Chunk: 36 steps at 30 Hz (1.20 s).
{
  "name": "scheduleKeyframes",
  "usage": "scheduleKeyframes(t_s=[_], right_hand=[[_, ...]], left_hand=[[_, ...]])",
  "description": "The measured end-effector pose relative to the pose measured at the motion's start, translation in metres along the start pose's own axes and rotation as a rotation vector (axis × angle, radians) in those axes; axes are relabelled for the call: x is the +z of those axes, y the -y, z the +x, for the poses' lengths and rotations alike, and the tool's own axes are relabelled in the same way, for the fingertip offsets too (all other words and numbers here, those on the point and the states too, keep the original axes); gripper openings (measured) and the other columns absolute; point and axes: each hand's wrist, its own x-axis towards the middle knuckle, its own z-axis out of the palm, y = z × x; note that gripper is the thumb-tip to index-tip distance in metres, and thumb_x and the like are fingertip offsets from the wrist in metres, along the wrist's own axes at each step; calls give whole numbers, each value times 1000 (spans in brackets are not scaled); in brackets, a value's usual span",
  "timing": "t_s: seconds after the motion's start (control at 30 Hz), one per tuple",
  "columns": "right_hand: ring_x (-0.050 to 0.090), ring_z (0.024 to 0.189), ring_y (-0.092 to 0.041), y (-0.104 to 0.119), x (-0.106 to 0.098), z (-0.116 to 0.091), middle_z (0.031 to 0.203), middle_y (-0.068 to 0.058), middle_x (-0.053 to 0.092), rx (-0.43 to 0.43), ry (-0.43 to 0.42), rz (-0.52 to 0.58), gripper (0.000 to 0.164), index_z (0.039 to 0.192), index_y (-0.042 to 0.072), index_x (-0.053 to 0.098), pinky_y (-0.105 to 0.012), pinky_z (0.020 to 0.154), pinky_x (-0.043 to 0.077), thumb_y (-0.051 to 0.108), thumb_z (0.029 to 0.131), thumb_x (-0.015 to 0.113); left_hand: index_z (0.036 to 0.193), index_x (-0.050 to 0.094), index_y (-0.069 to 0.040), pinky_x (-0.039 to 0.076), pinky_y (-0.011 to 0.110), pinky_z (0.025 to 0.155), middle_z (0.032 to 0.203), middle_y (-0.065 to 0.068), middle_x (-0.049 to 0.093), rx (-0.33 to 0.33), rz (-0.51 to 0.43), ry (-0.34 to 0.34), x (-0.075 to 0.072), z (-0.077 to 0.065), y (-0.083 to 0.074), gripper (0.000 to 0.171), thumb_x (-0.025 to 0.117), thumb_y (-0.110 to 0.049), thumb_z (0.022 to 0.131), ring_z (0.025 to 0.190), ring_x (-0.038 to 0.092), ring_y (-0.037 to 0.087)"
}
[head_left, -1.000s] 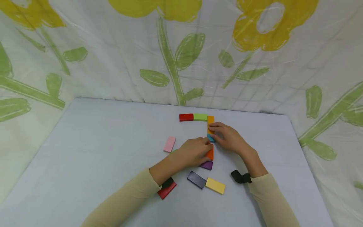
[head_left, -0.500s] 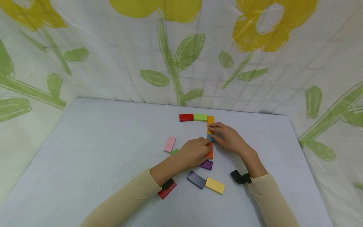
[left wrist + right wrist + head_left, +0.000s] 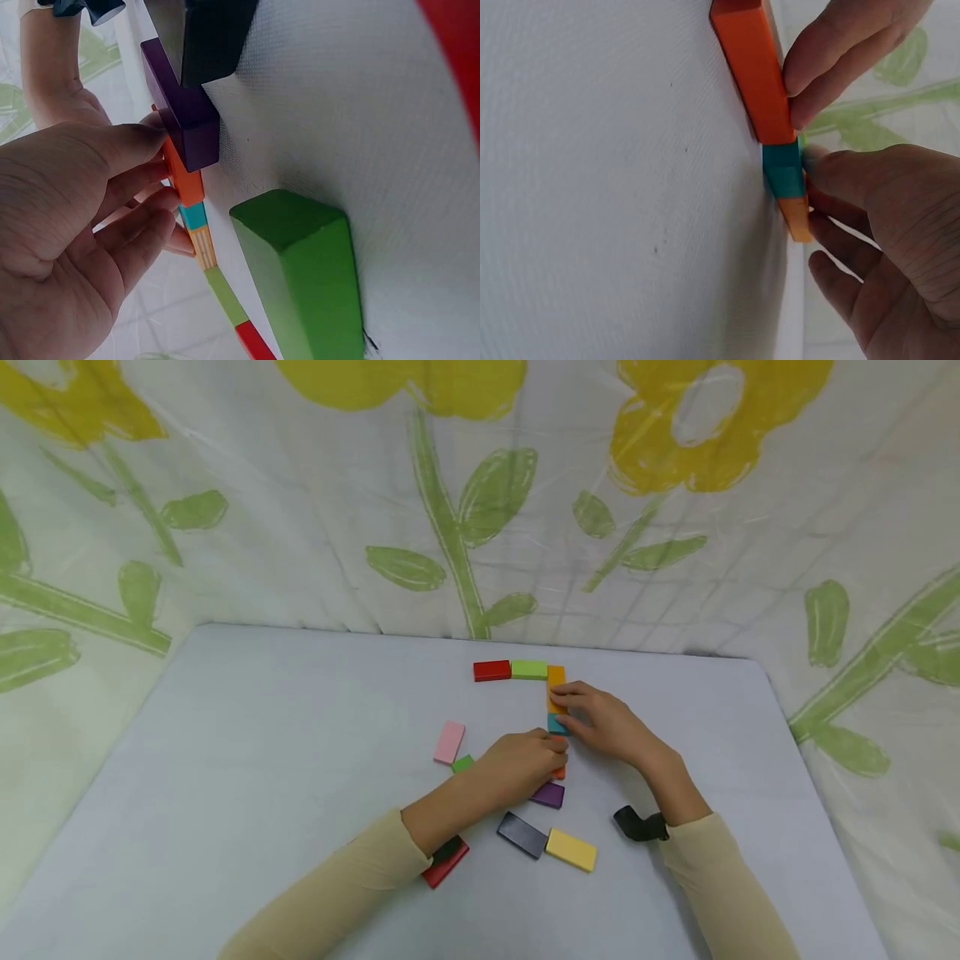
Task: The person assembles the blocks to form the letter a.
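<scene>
My left hand (image 3: 517, 768) pinches a red-orange block (image 3: 754, 71), thumb at one end and fingers near the other. Its far end meets a teal block (image 3: 784, 169). With fingers loosely bent, my right hand (image 3: 603, 722) rests its thumb on the teal block and its fingers over the amber block (image 3: 556, 677). Beyond these, a lime-green block (image 3: 529, 669) and a red block (image 3: 492, 671) continue the row at a corner. A purple block (image 3: 180, 112) lies at the near end of the red-orange one, partly behind my left hand in the head view.
Left of my hand lie a pink block (image 3: 450, 742) and a green block (image 3: 300, 262). Nearer are a dark block (image 3: 522, 835), a yellow block (image 3: 572, 849) and a dark-red block (image 3: 447, 867), partly under my left wrist. A flowered curtain (image 3: 300, 510) hangs behind the white table (image 3: 262, 735).
The red-orange block has slid away from me with my left hand, closing the small gap to the teal block. My right hand stays in place.
</scene>
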Motion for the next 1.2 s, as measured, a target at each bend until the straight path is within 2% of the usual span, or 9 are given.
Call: scheduleKeyframes(t_s=[0.23,0.4,0.63,0.93,1.2], right_hand=[[59,140,-40,2,-3,-2,152,-18,60,30,7,-15,46,146,-1,61,-58,113,51,11,103,69],[59,139,-40,5,-2,0,151,-18,60,23,12,-38,46,146,-1,61,-58,113,51,11,103,69],[61,138,-39,5,-3,3,150,-18,61,16,11,-62,46,145,-1,62,-57,112,52,11,102,70],[60,139,-39,5,-1,3,151,-17,61,29,8,-46,45,145,0,62,-58,113,51,12,102,70],[60,138,-40,9,0,4,151,-18,61,32,11,-53,45,144,-1,62,-58,113,51,12,102,70]], left_hand=[[121,79,-18,61,23,96,129,-8,73,9,32,-1,3,4,-3,21,66,-12,105,127,68,8],[117,80,-19,62,20,84,122,-9,75,-22,41,-1,3,5,-4,19,65,-14,106,113,73,6],[117,79,-18,61,19,82,119,-9,75,-39,28,9,2,6,-4,19,64,-17,107,105,72,5],[111,80,-19,59,17,74,116,-10,74,-43,15,-18,4,7,-4,17,64,-19,107,97,71,4],[114,80,-22,59,17,76,121,-11,75,-79,25,14,2,8,-6,17,66,-22,106,104,72,2]])
